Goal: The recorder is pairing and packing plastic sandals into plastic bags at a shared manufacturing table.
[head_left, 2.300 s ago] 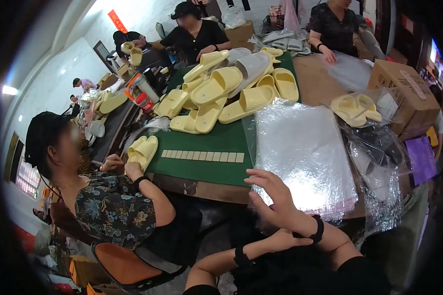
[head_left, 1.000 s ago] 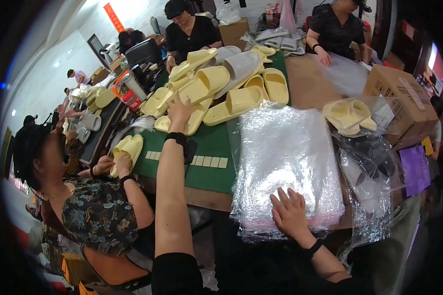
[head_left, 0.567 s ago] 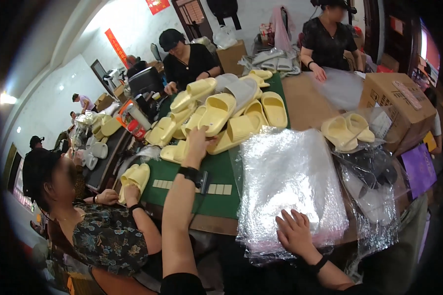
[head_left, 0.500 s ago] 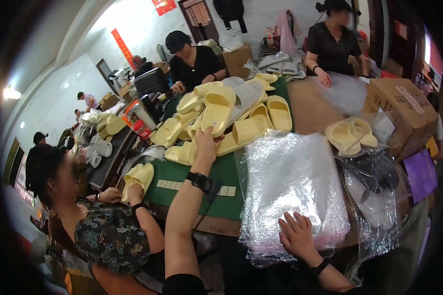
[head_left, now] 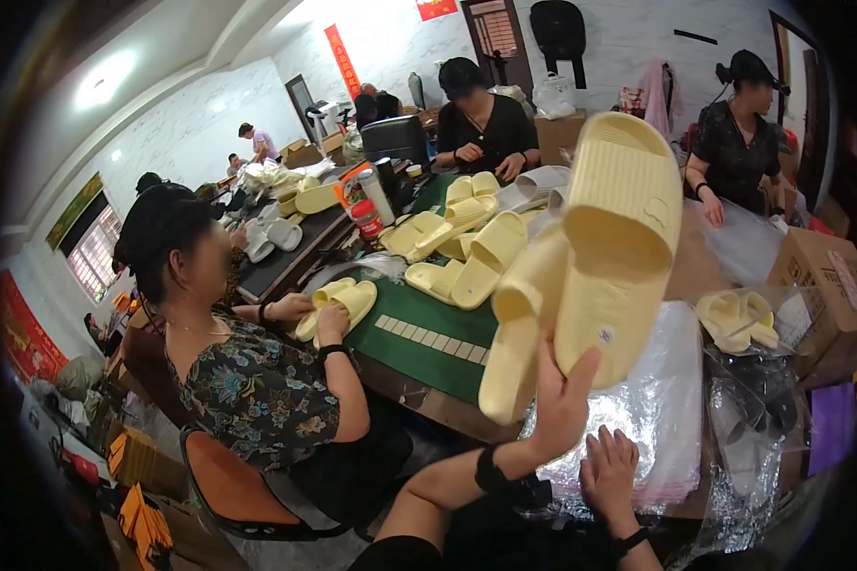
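Note:
My left hand [head_left: 557, 404] is raised close to the camera and grips a pair of pale yellow slide sandals [head_left: 590, 257] by their heels, the soles facing me. Just below it, my right hand [head_left: 611, 468] lies flat with fingers spread on a stack of clear plastic bags [head_left: 671, 419] at the table's near edge. A black band sits on each wrist. More yellow sandals [head_left: 462, 252] are piled on the green table mat [head_left: 428, 328] beyond.
A person in a floral top sits at my left holding a yellow pair [head_left: 343, 303]. Two people in black sit at the far side. A cardboard box [head_left: 819, 285] and another pair [head_left: 738, 319] are at the right. An orange chair [head_left: 233, 476] stands below left.
My left hand reached out to the sandal pile, took a pair and lifted it back up near my face. My right hand stayed on the plastic bags.

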{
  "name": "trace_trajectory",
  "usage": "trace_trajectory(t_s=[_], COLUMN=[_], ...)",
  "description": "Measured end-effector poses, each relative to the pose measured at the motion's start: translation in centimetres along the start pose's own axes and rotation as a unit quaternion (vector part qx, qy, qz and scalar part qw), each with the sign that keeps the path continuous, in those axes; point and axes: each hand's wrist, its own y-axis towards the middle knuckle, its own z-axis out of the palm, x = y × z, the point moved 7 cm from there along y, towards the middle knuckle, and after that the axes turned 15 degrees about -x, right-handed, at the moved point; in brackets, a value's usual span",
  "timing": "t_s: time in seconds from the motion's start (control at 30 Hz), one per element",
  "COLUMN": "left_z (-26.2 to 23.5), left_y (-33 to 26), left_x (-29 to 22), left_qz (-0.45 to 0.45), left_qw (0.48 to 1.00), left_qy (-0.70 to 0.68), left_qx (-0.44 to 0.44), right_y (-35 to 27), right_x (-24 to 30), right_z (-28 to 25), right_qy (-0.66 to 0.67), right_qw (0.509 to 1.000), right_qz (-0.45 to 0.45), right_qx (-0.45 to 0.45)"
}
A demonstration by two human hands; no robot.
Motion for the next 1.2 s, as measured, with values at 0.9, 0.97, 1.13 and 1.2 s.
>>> trace_trajectory(t_s=[0.9,0.97,1.13,1.2], left_z=[-3.5,-4.5,-4.2,-5.3], left_y=[-4.6,-4.5,-7.1,-8.4], left_x=[17.1,17.7,14.6,15.6], left_qz=[-0.194,-0.188,0.222,0.279], left_qw=[0.956,0.951,0.746,0.687], left_qy=[0.186,0.192,0.56,0.593], left_qx=[0.12,0.152,0.286,0.314], right_y=[1.0,0.1,2.7,2.9], right_x=[-2.1,-3.3,-7.4,-8.7], right_z=[-3.7,-4.0,-6.2,-3.1], right_qy=[0.161,0.205,0.113,0.045], right_qw=[0.967,0.901,0.96,0.969], right_qz=[0.124,0.284,0.235,0.239], right_qx=[0.154,0.257,-0.099,-0.036])
